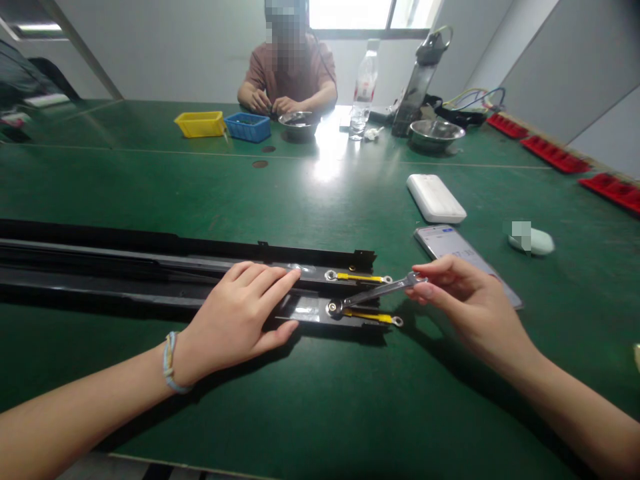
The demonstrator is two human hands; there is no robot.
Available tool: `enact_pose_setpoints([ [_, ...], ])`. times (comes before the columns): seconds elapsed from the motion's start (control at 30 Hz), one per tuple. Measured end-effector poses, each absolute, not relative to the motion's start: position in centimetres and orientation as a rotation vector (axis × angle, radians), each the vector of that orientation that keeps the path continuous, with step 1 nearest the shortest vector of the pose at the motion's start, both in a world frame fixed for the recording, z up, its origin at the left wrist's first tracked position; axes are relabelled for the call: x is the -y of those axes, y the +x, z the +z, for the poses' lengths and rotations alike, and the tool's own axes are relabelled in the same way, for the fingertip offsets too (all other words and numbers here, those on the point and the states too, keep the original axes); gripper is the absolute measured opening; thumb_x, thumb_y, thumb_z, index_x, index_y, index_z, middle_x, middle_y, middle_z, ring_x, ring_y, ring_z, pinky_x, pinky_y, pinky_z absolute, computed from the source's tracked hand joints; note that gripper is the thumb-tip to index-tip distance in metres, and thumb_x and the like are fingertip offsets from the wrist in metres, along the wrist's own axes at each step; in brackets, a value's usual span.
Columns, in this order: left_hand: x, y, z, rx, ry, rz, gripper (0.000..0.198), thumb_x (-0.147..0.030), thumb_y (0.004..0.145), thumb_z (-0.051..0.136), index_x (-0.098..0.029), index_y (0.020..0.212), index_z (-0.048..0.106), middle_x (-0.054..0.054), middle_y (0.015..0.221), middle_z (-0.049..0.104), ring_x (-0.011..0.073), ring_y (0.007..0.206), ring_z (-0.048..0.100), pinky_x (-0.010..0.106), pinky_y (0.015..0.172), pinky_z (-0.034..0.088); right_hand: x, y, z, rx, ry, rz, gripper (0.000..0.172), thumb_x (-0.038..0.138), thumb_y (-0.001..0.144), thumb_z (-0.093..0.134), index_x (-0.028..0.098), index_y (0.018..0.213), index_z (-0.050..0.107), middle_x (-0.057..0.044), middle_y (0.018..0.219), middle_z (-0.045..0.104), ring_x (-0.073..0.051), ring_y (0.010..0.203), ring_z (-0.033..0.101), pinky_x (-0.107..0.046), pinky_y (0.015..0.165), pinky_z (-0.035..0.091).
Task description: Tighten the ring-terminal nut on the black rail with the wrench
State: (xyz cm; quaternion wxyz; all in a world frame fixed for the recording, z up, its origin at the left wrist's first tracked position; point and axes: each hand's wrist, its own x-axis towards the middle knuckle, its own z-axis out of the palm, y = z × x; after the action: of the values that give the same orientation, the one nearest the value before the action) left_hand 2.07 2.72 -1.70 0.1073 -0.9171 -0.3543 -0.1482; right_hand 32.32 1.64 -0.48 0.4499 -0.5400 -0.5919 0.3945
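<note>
My left hand [240, 310] lies across two long black metal channels [150, 293], its fingers stretched out over them and the thumb apart. Between thumb and fingertips, my right hand [465, 293] pinches one end of a silver combination wrench [373, 291]. The wrench's other end sits around a bolt [333, 307] on the nearer channel. A short yellow wire with ring terminals [373, 317] runs from near that bolt past the channel's end. On the farther channel, a second yellow wire [355, 277] also has ring terminals at its ends.
Beyond my right hand lie a phone [450, 243], a white power-bank-like block [436, 199] and a pale green rounded case [537, 241]. Farther back stand yellow [200, 125] and blue [249, 128] bins, metal bowls [437, 137] and bottles [364, 93]. A person [293, 73] sits opposite.
</note>
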Motion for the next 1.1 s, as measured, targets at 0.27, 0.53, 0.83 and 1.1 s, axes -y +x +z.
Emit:
enact_pose_setpoints([
  [0.27, -2.8, 1.9, -1.7, 1.041, -2.703, -0.418, 0.052, -0.041, 0.087, 0.049, -0.007, 0.126, 0.052, 0.015, 0.114, 0.063, 0.028, 0.099, 0.057, 0.043, 0.087, 0.044, -0.3, 32.4, 0.3, 1.549, -1.205, 1.05, 0.023, 0.024, 0.062, 0.083, 0.023, 0.068, 0.061, 0.001, 0.068, 0.064, -0.014, 0.061, 0.062, -0.024, 0.054, 0.053],
  [0.53, -3.2, 2.0, -1.7, 1.036, -2.695, -0.412, 0.052, -0.041, 0.087, 0.049, -0.007, 0.127, 0.051, 0.014, 0.114, 0.063, 0.0277, 0.099, 0.056, 0.043, 0.088, 0.044, 0.4, 32.2, 0.0, 1.632, -1.062, 1.099, 0.023, 0.018, 0.064, 0.081, 0.024, 0.069, 0.059, 0.004, 0.064, 0.057, -0.013, 0.057, 0.058, -0.025, 0.052, 0.051],
  [0.83, -3.0, 2.0, -1.9, 1.027, -2.689, -0.431, 0.052, -0.041, 0.087, 0.049, -0.006, 0.126, 0.052, 0.015, 0.114, 0.063, 0.0281, 0.098, 0.056, 0.043, 0.087, 0.044, -0.7, 32.5, 0.0, 1.568, -1.276, 0.896, 0.018, 0.031, 0.065, 0.08, 0.024, 0.072, 0.064, 0.0, 0.07, 0.067, -0.017, 0.062, 0.066, -0.027, 0.056, 0.056],
  [1.1, -3.1, 2.1, -2.0, 1.016, -2.695, -0.438, 0.052, -0.04, 0.088, 0.048, -0.005, 0.125, 0.053, 0.015, 0.113, 0.063, 0.028, 0.097, 0.057, 0.043, 0.086, 0.044, -2.1, 32.1, -1.0, 1.454, -1.393, 0.899, 0.02, 0.039, 0.07, 0.076, 0.024, 0.08, 0.067, 0.0, 0.069, 0.069, -0.016, 0.06, 0.065, -0.026, 0.052, 0.052],
])
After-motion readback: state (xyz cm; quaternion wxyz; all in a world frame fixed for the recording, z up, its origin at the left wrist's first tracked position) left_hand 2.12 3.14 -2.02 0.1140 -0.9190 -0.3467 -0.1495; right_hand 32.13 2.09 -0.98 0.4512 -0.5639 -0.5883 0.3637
